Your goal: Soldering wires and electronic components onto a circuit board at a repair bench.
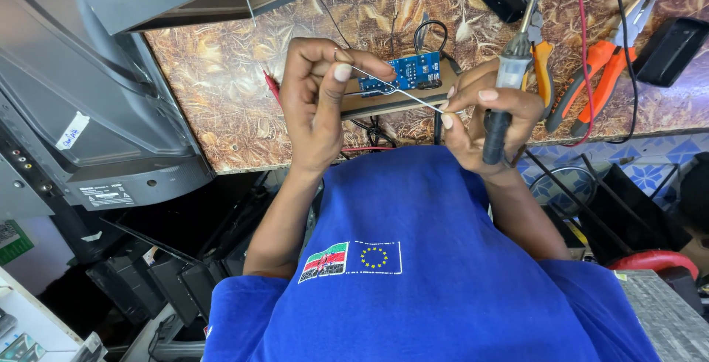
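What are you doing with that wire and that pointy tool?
A person in a blue shirt is at a brown patterned workbench. The left hand and the right hand pinch a thin solder wire between them, stretched over a small blue circuit board. The right hand also grips a soldering iron, tip pointing away. Orange pliers lie on the bench to the right, untouched.
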